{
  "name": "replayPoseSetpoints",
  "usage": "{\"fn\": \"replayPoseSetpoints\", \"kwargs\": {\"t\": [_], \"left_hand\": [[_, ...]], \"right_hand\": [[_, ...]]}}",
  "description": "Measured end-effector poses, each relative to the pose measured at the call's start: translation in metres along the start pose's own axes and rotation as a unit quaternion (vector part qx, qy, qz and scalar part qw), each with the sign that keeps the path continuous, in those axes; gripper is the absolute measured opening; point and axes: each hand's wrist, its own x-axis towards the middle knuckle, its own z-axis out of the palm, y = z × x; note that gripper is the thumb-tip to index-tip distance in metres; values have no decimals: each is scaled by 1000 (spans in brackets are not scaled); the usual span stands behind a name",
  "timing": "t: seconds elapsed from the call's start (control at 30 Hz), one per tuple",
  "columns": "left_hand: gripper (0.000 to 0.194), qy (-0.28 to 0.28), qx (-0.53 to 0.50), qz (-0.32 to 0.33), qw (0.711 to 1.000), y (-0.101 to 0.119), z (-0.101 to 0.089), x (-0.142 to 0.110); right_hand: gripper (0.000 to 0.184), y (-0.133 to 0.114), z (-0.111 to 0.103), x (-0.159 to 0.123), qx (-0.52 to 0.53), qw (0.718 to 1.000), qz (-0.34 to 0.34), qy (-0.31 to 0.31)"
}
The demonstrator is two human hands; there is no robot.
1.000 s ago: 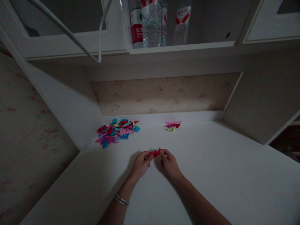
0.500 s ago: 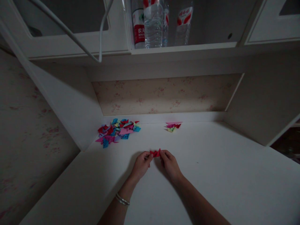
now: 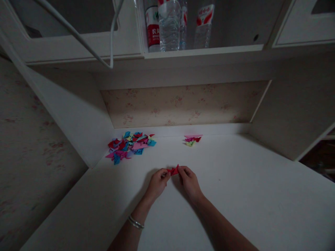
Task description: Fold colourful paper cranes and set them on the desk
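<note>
A small red folded paper piece (image 3: pixel 173 171) is stretched between my two hands over the white desk (image 3: pixel 235 195). My left hand (image 3: pixel 157 182) pinches its left end between thumb and fingers. At its right end, my right hand (image 3: pixel 190 180) is closed in a pinch, and a red point sticks up beside the thumb. Farther back on the left lies a heap of folded paper pieces (image 3: pixel 140 146) in blue, red, pink, purple and yellow. A smaller group of folded papers (image 3: pixel 193 139) rests near the back edge, right of centre.
Overhead, an open shelf (image 3: pixel 209 51) holds several bottles, among them a clear plastic bottle (image 3: pixel 169 29). A white bent tube (image 3: pixel 86 48) hangs at the upper left. Side panels (image 3: pixel 73 115) flank the desk, with a floral-papered back wall (image 3: pixel 183 104) behind.
The red paper's folds look slightly different between my fingers, while both hands keep their grip and place. The whole view shifts a little with the head.
</note>
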Motion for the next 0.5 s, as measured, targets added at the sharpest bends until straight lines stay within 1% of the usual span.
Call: {"fn": "replayPoseSetpoints", "kwargs": {"t": [0.1, 0.17, 0.27, 0.33, 0.4, 0.47, 0.5], "left_hand": [[30, 42, 61, 44, 996, 3, 2, -3], [27, 71, 92, 62, 991, 4, 2, -5], [24, 100, 117, 56, 987, 2, 3, -4], [22, 117, 141, 61, 981, 0, 3, -1], [20, 118, 181, 87, 973, 0, 4, 6], [21, 87, 234, 114, 962, 4, 7, 17], [21, 65, 268, 117, 954, 8, 9, 24]], "right_hand": [[50, 0, 1, -1, -5, 1000, -6, 16], [46, 0, 1, -2, 0, 1000, -6, 21], [40, 0, 1, -5, 1, 1000, -4, 27], [37, -2, 3, -10, -17, 1000, -15, 17], [33, -5, 5, -16, -50, 998, -43, -14], [29, -8, 8, -24, -91, 990, -83, -62], [27, -8, 10, -28, -114, 984, -104, -88]]}}
